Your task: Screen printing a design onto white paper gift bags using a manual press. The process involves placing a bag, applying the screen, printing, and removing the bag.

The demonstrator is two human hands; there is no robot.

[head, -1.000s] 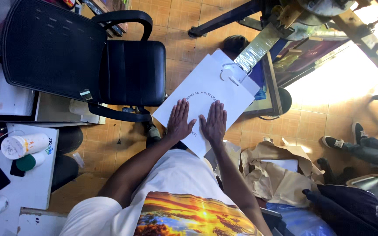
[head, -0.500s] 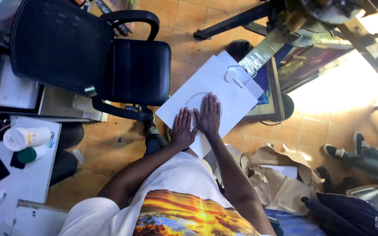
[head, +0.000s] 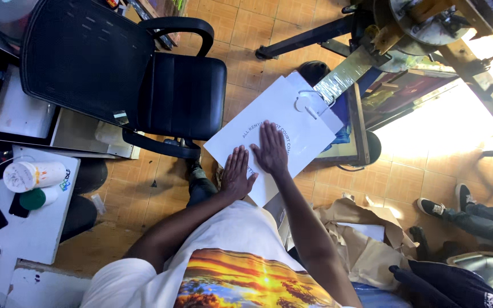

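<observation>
Your left hand (head: 236, 174) and right hand (head: 270, 149) lie flat on the paper bag (head: 281, 125) | office chair (head: 144, 85) left of it | crumpled paper (head: 366, 239) to your right.

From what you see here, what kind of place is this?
Probably a small print workshop: both hands press flat on a white paper bag, beside a screen-printing press, with brown paper scraps on the tile floor.

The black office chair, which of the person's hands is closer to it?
Left. The left hand lies flat on the white paper bag, on the side toward the chair; the right hand lies beside it, farther from the chair.
</observation>
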